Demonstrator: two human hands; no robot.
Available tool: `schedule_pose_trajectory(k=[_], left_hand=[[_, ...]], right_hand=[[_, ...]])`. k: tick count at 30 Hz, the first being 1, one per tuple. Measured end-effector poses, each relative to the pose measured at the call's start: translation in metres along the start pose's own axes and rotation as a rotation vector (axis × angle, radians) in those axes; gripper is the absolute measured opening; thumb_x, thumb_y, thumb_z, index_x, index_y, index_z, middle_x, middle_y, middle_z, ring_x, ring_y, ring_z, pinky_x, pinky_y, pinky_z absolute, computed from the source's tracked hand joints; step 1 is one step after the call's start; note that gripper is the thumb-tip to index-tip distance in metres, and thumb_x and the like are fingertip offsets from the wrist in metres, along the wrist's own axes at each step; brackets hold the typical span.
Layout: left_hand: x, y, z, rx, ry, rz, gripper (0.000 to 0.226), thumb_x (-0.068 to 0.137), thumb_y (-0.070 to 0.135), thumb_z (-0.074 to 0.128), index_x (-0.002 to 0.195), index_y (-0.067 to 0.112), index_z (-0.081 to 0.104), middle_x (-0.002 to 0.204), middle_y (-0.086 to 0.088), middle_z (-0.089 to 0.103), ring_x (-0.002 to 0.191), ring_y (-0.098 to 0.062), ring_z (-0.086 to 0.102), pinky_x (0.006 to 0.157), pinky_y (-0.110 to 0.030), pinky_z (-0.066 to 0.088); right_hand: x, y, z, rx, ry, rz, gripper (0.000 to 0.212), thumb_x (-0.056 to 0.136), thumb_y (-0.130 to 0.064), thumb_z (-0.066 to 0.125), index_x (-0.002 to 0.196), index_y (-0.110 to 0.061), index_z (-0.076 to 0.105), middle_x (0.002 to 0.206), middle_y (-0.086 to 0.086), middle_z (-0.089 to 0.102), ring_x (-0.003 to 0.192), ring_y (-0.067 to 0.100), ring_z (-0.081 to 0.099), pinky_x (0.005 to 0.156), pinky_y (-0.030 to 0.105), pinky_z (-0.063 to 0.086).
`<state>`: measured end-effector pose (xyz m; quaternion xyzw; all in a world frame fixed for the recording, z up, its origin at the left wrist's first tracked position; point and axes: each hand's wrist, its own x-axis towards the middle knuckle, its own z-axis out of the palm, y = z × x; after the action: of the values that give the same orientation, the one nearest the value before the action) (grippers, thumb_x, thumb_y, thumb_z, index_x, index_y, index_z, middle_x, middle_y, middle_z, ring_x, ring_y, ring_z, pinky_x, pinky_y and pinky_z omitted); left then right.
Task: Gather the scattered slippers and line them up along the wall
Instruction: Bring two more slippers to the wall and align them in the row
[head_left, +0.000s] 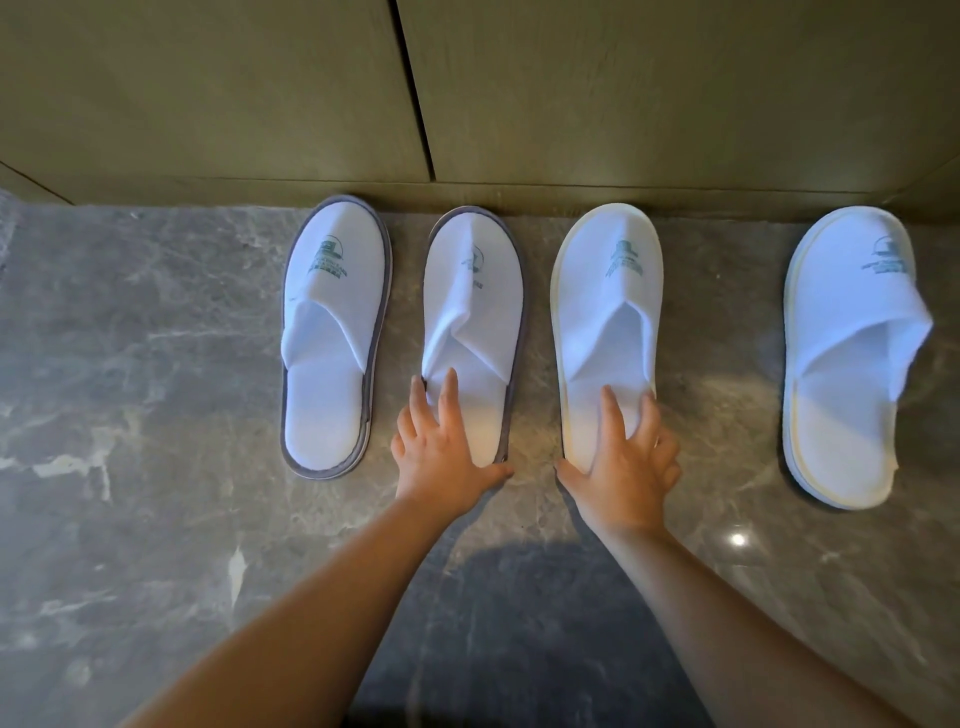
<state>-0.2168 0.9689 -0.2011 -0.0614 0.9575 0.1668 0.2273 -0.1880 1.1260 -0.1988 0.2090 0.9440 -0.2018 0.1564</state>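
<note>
Four white slippers, toes to wall (467, 104). Grey-trimmed slipper (335, 338) left of left-hand fingers (449, 395). Second grey-trimmed slipper (475, 312) under those fingers at heel. Cream-trimmed slipper (608, 322) beneath right-hand fingers (613, 415). Second cream-trimmed slipper (847, 364) well right, apart.

The four slippers are soft white terry-like cloth, matt and slightly fuzzy, each printed with a dull teal logo. The grey-trimmed slipper (470, 332) under the left hand (441, 452) and its grey-trimmed neighbour (332, 332) beyond that hand carry a woven grey edging. The cream-trimmed slipper (605, 332) under the right hand (623, 467) and the far cream-trimmed slipper (847, 358) have pale yellowish binding. The floor (156, 415) is polished grey veined marble, glossy. The wall panels (208, 93) look smooth, matt wood-grain.
</note>
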Motion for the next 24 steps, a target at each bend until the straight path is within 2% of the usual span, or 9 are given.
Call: schedule_pose_trajectory(k=[10,14,24], left_hand=[[0.0004,0.0006,0.0026,0.013,0.001,-0.013,0.115,0.059,0.057,0.072,0.136,0.030,-0.009,0.153,-0.015,-0.003,0.138,-0.039,0.011,0.109,-0.054,0.021],[0.0001,0.0005,0.0015,-0.002,-0.001,-0.009,0.113,0.059,0.056,0.072,0.132,0.035,-0.011,0.153,-0.014,-0.003,0.138,-0.039,0.010,0.109,-0.054,0.021],[-0.0007,0.0019,-0.0003,0.001,-0.018,-0.016,0.115,0.059,0.056,0.072,0.133,0.033,-0.012,0.153,-0.014,-0.004,0.138,-0.040,0.009,0.109,-0.055,0.020]], right_hand=[[0.0017,0.0078,-0.0020,0.022,0.005,0.018,0.082,0.073,-0.039,0.067,0.138,-0.031,0.018,0.152,0.006,0.005,0.127,0.036,0.019,0.103,0.047,0.027],[-0.0005,0.0076,0.0000,0.016,0.009,-0.023,0.082,0.072,-0.037,0.068,0.137,-0.031,0.020,0.152,0.006,0.005,0.128,0.035,0.017,0.103,0.048,0.027],[0.0002,0.0078,0.0008,0.020,0.018,-0.014,0.082,0.072,-0.039,0.068,0.138,-0.030,0.020,0.152,0.006,0.005,0.129,0.035,0.019,0.104,0.048,0.028]])
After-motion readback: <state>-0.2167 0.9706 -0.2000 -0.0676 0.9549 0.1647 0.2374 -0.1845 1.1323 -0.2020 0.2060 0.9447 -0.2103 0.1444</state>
